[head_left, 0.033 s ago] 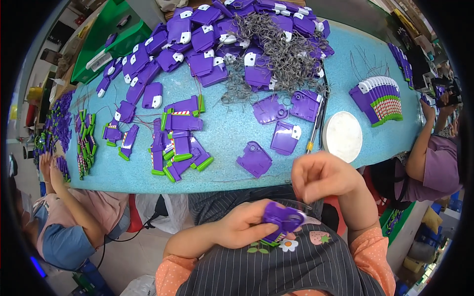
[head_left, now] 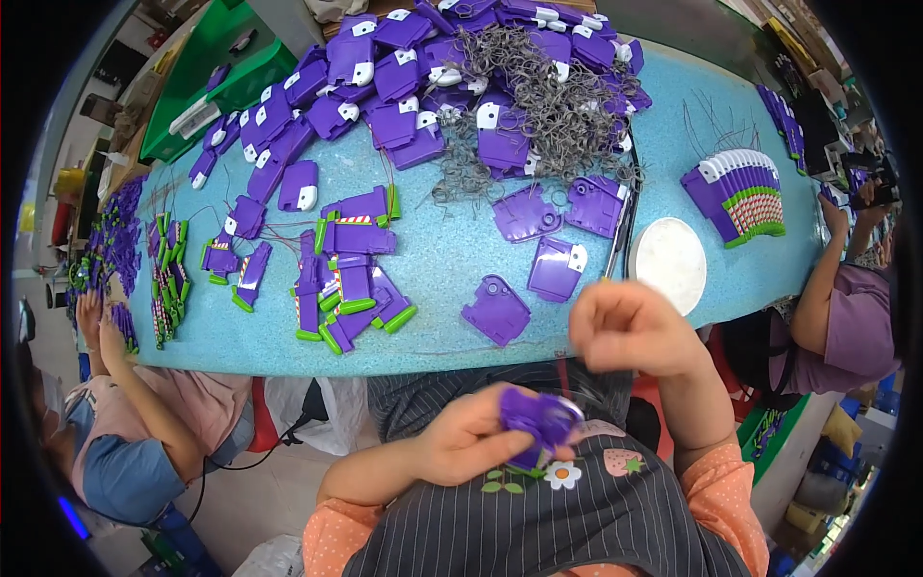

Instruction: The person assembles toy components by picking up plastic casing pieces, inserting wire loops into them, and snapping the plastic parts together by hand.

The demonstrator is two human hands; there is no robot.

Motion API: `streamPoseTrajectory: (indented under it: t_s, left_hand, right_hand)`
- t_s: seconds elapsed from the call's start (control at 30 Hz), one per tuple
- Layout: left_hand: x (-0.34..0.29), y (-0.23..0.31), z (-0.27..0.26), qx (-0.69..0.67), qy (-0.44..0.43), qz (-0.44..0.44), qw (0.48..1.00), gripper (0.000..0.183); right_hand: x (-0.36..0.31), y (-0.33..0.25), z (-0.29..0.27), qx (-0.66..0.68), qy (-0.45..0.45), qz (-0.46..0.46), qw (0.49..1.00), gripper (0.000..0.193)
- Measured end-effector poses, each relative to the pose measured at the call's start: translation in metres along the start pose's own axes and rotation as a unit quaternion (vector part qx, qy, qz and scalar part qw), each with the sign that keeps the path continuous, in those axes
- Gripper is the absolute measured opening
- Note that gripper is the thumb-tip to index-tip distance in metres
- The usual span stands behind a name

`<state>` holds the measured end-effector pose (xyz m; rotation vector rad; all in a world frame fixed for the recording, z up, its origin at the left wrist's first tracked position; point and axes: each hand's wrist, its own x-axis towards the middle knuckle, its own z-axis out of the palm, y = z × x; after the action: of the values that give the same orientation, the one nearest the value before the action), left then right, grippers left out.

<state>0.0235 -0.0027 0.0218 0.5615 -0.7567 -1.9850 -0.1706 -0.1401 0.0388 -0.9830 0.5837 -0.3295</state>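
Above my lap, my left hand (head_left: 471, 440) is closed around a purple plastic part (head_left: 527, 420), which is tilted and slightly blurred. A pale ring-like piece shows at the part's right end, and a bit of green at its lower edge. My right hand (head_left: 635, 329) is held higher, over the table's front edge, its fingers curled together and smeared by motion. Thin dark wires faintly show between the part and my right hand. Whatever those fingers pinch, if anything, cannot be made out. Loose purple shells (head_left: 495, 310) lie on the table just beyond my hands.
On the blue table (head_left: 437, 288) are a white round lid-like disc (head_left: 670, 267), a slim pen-like tool (head_left: 618, 231) and a tangle of grey wire springs (head_left: 567, 96). Purple-and-green assemblies (head_left: 351, 274) sit at left, a fanned stack (head_left: 738, 192) at right. Co-workers sit on both sides.
My right hand has moved slightly up and now covers the tool's yellow end. My left hand has shifted a little left with the purple part, which has turned slightly.
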Motion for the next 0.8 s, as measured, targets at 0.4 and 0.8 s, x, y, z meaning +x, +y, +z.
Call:
streamPoseTrajectory:
  t_s: [0.4,0.8]
  left_hand:
    - [-0.017,-0.018,-0.003,-0.043,0.200,-0.083,0.975,0.049]
    - [-0.010,-0.021,-0.005,0.009,0.156,-0.063,0.986,0.051]
  right_hand:
    - [-0.009,0.011,0.022,-0.431,0.190,-0.129,0.873,0.023]
    - [0.007,0.059,0.031,-0.110,0.050,-0.066,0.991,0.024]
